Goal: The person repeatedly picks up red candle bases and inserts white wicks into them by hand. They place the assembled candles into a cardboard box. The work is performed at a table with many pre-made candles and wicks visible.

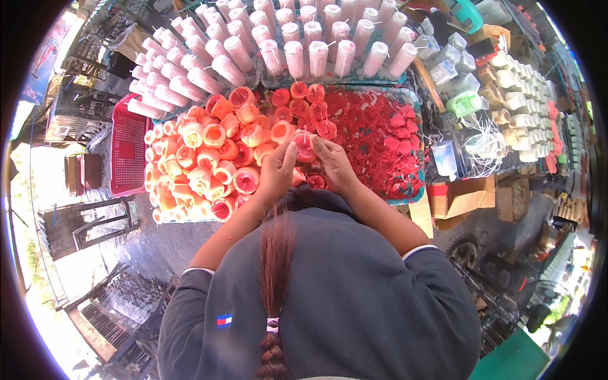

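Note:
Between my two hands is a small round red candle (304, 148) with a pale wick at its top. My left hand (279, 170) grips its left side with the thumb up, and my right hand (334, 166) grips its right side. The lower fingers are partly hidden behind the hands. Just beyond, several red candles with wicks (300, 111) stand together. On the left lies a heap of orange rose-shaped wax cups (213, 135), some with red inside. To the right, red wax scraps (373, 142) cover a teal-edged tray (415, 98).
Rows of pale pink pillar candles (294, 60) stand at the back. A red plastic basket (124, 149) sits at the left. On the right are white wicks (486, 147), clear plastic cups (445, 71), cream-coloured moulded pieces (522, 104) and cardboard boxes (465, 197).

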Demonstrator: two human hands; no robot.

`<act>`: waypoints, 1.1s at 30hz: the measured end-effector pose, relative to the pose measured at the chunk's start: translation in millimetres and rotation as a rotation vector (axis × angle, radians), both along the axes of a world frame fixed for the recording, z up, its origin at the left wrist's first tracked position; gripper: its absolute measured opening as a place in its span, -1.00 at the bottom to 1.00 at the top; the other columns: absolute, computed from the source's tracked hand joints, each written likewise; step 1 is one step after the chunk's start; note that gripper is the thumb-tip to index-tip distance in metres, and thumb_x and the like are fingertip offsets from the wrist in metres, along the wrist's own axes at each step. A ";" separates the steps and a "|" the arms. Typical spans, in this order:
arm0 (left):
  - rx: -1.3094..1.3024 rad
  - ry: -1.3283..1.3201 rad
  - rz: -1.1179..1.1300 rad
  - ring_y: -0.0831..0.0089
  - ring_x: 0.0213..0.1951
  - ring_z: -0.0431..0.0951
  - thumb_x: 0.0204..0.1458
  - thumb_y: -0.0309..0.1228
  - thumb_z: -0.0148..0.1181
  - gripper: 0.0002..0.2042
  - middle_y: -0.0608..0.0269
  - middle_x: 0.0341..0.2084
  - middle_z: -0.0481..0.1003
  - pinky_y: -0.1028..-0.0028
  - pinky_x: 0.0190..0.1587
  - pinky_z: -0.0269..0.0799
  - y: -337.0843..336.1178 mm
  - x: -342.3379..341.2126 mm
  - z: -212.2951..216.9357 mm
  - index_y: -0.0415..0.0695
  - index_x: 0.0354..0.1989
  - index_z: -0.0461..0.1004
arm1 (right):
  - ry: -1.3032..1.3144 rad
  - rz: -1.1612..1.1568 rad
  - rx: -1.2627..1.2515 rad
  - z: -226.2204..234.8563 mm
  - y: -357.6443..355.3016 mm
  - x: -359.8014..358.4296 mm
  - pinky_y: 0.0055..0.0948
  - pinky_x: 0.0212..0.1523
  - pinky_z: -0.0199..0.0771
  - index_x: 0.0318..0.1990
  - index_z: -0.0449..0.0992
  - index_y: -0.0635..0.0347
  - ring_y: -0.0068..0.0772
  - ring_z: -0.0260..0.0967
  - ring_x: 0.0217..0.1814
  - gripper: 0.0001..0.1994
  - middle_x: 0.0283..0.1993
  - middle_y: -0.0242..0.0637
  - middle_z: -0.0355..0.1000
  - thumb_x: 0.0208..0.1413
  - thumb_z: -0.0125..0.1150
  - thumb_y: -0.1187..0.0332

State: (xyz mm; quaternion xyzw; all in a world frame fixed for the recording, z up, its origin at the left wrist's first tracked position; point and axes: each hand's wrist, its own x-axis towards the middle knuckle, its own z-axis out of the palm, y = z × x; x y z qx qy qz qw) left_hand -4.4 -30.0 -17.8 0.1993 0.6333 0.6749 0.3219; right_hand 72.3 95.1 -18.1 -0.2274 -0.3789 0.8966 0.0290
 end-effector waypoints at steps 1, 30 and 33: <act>-0.001 -0.062 0.003 0.54 -0.17 0.49 0.25 -0.34 -0.16 -0.65 0.21 -0.16 0.48 0.53 -0.06 0.40 0.1 -0.4 1.7 -0.28 0.12 0.30 | 0.007 0.008 0.016 1.7 -0.8 0.2 -0.55 -0.25 0.54 0.04 0.41 0.22 -0.61 0.43 -0.20 -0.58 -0.19 -0.41 0.45 0.19 0.05 0.09; 0.075 0.136 0.190 0.65 -0.21 0.43 0.20 -0.41 -0.02 -0.75 0.29 -0.23 0.49 0.62 -0.13 0.35 11.1 -6.1 30.4 -0.30 -0.05 0.42 | 0.264 -0.217 0.135 11.0 -13.0 -3.3 -0.54 0.08 0.33 0.25 0.17 0.21 -0.60 0.32 -0.01 -0.55 0.06 -0.34 0.35 0.25 -0.02 0.28; 0.029 0.072 0.219 0.67 -0.25 0.43 0.20 -0.40 -0.01 -0.79 0.34 -0.32 0.48 0.64 -0.17 0.35 11.4 -9.2 24.5 -0.30 -0.14 0.44 | 0.229 -0.270 0.085 13.5 -14.2 -5.5 -0.54 0.05 0.36 0.24 0.19 0.24 -0.61 0.33 -0.02 -0.55 0.01 -0.33 0.38 0.26 -0.06 0.24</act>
